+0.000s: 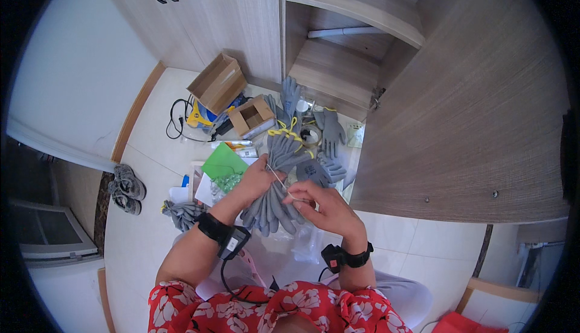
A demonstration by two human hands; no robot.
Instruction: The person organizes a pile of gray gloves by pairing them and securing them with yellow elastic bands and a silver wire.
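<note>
A bundle of grey work gloves (267, 208) with yellow cuffs is gathered in my left hand (258, 181), its fingers fanning toward me and its cuffs pointing away. Across the middle of the bundle runs a thin pale cord (275, 174). My right hand (324, 206) pinches the cord's near end between thumb and fingers, and the cord looks taut between the hands. Just beyond my right hand lie loose grey gloves (315, 172). Another bunch of grey gloves (181, 213) rests on the floor to the left.
Cardboard boxes (253, 117), a yellow-and-blue tool (199, 115) with a black cable, a tape roll (311, 135) and a green sheet (224, 160) lie ahead. An opened cabinet door (453, 120) stands at right, beside cabinet shelves (335, 63). Shoes (127, 188) sit at left.
</note>
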